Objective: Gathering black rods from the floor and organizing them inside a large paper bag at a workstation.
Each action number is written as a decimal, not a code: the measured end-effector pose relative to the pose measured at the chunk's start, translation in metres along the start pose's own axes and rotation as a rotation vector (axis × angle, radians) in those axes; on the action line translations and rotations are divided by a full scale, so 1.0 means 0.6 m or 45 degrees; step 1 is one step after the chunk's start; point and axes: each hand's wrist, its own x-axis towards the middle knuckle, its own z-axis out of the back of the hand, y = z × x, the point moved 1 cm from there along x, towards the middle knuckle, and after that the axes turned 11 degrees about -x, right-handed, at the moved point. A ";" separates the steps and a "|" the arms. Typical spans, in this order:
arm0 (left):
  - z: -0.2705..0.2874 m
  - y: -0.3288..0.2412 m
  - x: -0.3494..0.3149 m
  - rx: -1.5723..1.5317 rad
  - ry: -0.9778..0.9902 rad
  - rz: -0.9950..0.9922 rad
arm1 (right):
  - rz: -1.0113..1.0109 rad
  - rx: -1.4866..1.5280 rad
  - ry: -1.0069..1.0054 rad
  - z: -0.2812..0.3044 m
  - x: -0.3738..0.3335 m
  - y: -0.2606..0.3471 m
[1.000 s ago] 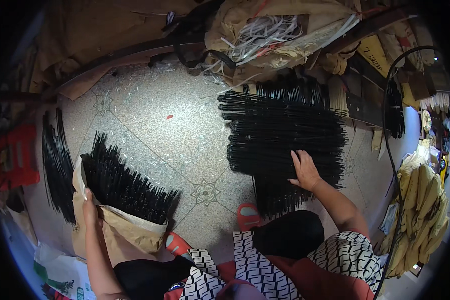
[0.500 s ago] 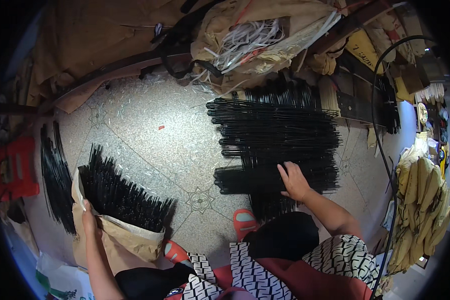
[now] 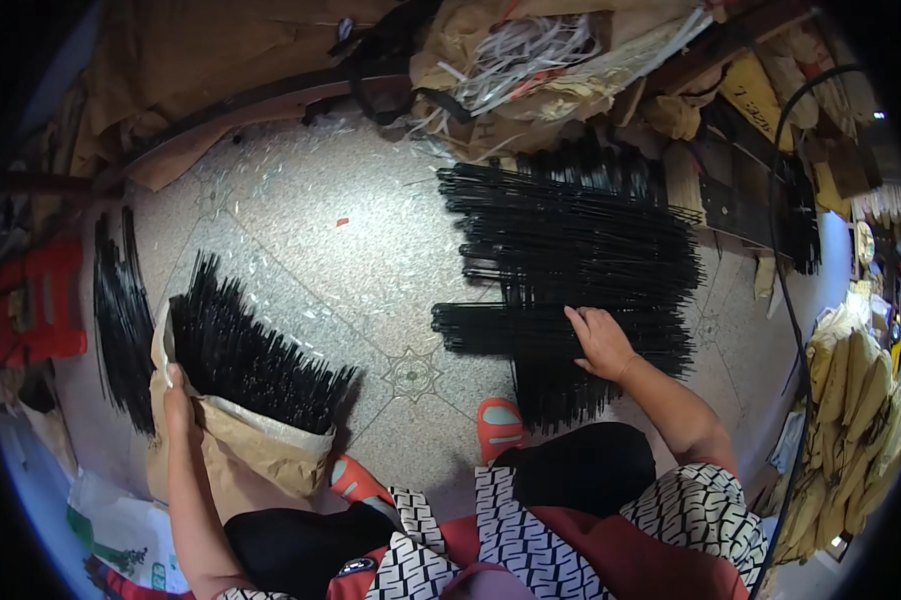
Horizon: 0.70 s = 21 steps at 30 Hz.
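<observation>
Since a second ago the right hand (image 3: pixel 601 342) has been drawn nearer along the spread black rods (image 3: pixel 571 260) on the floor (image 3: pixel 371 250), a lower row being gathered beneath its flat, released palm. The paper sack (image 3: pixel 241 440) of rods is grasped at its rim by the left hand (image 3: pixel 176 400).

A red plastic stool (image 3: pixel 36 300) stands at the left, and yellow folded sacks (image 3: pixel 851 400) hang at the right
</observation>
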 end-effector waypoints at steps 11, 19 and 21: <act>-0.005 -0.061 -0.132 0.189 -0.030 0.044 | -0.026 0.242 0.238 0.041 0.050 0.012; 0.058 -0.033 -0.247 0.008 -0.093 -0.092 | 0.043 0.229 0.238 0.096 0.068 0.061; 0.089 -0.021 -0.286 0.066 -0.038 -0.055 | 0.057 0.197 0.200 0.137 0.056 0.072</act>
